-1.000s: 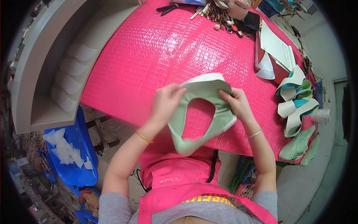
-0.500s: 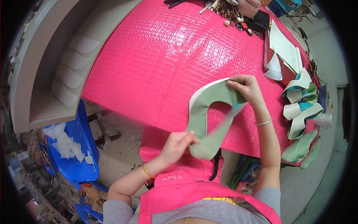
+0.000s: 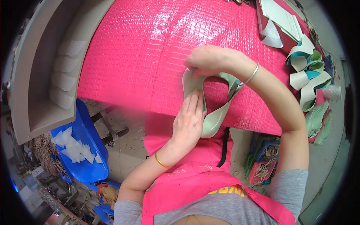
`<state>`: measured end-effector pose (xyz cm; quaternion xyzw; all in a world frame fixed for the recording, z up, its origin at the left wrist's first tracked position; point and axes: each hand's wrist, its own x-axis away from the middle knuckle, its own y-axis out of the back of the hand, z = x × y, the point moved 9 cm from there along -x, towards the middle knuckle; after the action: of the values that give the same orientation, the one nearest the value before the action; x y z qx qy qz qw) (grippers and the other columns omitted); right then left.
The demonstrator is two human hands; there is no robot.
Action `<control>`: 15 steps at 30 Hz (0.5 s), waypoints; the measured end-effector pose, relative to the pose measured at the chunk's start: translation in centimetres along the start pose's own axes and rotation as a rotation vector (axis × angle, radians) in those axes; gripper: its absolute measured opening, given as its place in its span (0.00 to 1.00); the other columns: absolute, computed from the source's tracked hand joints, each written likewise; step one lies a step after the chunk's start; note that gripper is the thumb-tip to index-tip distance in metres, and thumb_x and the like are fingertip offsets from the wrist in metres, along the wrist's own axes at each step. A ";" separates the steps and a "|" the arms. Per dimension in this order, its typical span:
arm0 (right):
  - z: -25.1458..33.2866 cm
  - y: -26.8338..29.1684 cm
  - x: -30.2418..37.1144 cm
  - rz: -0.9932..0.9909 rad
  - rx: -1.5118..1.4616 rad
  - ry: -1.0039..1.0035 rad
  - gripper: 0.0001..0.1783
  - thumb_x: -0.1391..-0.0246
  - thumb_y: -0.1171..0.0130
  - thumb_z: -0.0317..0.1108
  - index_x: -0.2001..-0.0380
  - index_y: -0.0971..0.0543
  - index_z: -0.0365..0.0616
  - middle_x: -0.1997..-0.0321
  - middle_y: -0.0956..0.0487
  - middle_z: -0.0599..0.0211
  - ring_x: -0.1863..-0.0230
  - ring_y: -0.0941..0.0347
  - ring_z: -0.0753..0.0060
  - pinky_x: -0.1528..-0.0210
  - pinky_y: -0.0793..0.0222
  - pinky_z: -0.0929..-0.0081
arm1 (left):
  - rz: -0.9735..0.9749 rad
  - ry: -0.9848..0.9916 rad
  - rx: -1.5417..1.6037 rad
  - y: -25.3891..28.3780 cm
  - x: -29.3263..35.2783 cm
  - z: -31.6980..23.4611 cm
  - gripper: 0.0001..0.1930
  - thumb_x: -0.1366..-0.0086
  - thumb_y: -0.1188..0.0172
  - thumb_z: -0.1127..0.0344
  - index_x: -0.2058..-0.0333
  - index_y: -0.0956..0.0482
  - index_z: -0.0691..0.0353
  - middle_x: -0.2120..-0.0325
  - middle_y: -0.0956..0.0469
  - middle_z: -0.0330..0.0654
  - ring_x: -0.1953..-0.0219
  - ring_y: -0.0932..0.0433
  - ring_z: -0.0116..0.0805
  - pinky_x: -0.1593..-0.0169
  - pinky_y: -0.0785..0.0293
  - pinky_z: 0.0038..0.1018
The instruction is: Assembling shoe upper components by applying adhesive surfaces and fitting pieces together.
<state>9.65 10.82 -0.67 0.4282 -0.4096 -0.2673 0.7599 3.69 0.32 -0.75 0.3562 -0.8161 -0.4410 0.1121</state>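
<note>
A curved green shoe upper [image 3: 214, 123], pale along one edge, lies over the near edge of the pink table, its open loop facing right. My left hand [image 3: 188, 120] rests flat on its left side, fingers stretched out and pointing away from me. Reaching across from the right, my right hand [image 3: 210, 60] is curled over the far-left part of the upper, fingers closed on its edge. The right fingertips are partly hidden behind the hand. A blue-green lining shows on the right side of the loop.
A grey shelf [image 3: 39, 127] with several white curved pieces [image 3: 63, 81] borders the pink tabletop [image 3: 123, 56] on the left. Below stands a blue bin [image 3: 92, 170] holding whitish scraps [image 3: 77, 150]. At right are folded shoe uppers [image 3: 311, 84], green pieces [image 3: 317, 118], a cup [image 3: 332, 92] and a notebook [image 3: 281, 15].
My right hand has swung left across the upper to its far-left edge. My left hand has moved up from the near end and flattened on it. The upper has shifted slightly away from me.
</note>
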 end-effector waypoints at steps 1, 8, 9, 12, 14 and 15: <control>0.3 -0.2 -0.3 0.050 0.091 0.019 0.11 0.59 0.42 0.35 0.73 0.24 0.38 0.75 0.24 0.53 0.68 0.27 0.52 0.67 0.31 0.61 | -0.030 -0.028 -0.034 0.1 0.0 -0.2 0.24 0.48 0.47 0.71 0.52 0.38 0.73 0.51 0.39 0.53 0.52 0.37 0.48 0.51 0.36 0.35; -0.3 -0.4 -1.6 0.041 0.037 -0.012 0.12 0.62 0.40 0.35 0.73 0.23 0.39 0.73 0.24 0.53 0.68 0.27 0.52 0.66 0.31 0.61 | 0.130 0.114 -0.138 -0.8 -1.6 0.2 0.21 0.47 0.48 0.71 0.53 0.35 0.72 0.54 0.38 0.50 0.56 0.36 0.44 0.52 0.37 0.33; -0.8 -0.3 -1.7 0.056 -0.025 -0.058 0.13 0.63 0.39 0.35 0.72 0.23 0.39 0.73 0.24 0.53 0.68 0.27 0.52 0.65 0.31 0.62 | 0.162 0.118 -0.180 -0.8 -2.0 0.3 0.21 0.47 0.48 0.71 0.54 0.35 0.72 0.55 0.37 0.50 0.56 0.36 0.45 0.51 0.37 0.34; -1.1 -0.2 -0.7 0.127 -0.041 -0.078 0.13 0.64 0.39 0.34 0.72 0.23 0.39 0.73 0.24 0.54 0.68 0.27 0.52 0.66 0.31 0.63 | 0.106 0.032 -0.207 -0.6 -2.2 0.5 0.21 0.47 0.47 0.71 0.54 0.35 0.72 0.55 0.37 0.49 0.57 0.36 0.45 0.52 0.38 0.34; -1.8 -0.6 -1.0 0.124 -0.053 -0.109 0.13 0.66 0.38 0.33 0.72 0.23 0.40 0.74 0.23 0.55 0.68 0.27 0.53 0.66 0.31 0.63 | 0.018 -0.067 -0.187 -0.1 -2.3 0.2 0.21 0.47 0.47 0.70 0.54 0.35 0.72 0.55 0.37 0.49 0.58 0.36 0.45 0.52 0.37 0.34; -2.0 -0.9 -1.4 0.095 -0.060 -0.111 0.14 0.66 0.38 0.33 0.71 0.23 0.40 0.74 0.23 0.55 0.69 0.27 0.54 0.67 0.31 0.64 | -0.004 -0.090 -0.154 0.3 -2.0 0.2 0.21 0.47 0.47 0.71 0.54 0.35 0.72 0.55 0.37 0.49 0.58 0.36 0.45 0.52 0.37 0.34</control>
<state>10.54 12.31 -2.56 0.3699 -0.4627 -0.2665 0.7603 4.89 1.94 -0.40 0.3279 -0.7833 -0.5183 0.1012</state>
